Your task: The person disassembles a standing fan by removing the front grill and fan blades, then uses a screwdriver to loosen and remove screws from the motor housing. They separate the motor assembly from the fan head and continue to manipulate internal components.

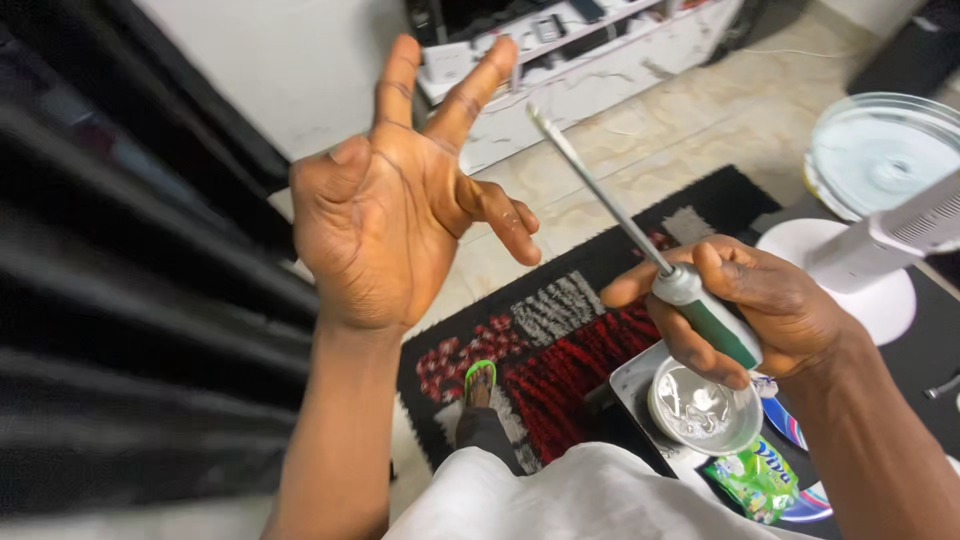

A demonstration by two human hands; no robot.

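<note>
My left hand is raised palm-up in the middle of the view, fingers spread, holding nothing. My right hand grips a screwdriver by its green and grey handle. The long metal shaft points up and to the left, toward the left hand's fingers. Just below the right hand sits a small round white tub holding pale paste, resting on a white tray.
A black, red and grey patterned rug lies on the tiled floor. A white stand fan base, a clear round lid, a green packet and a dark slatted panel are around me. A white low shelf stands beyond.
</note>
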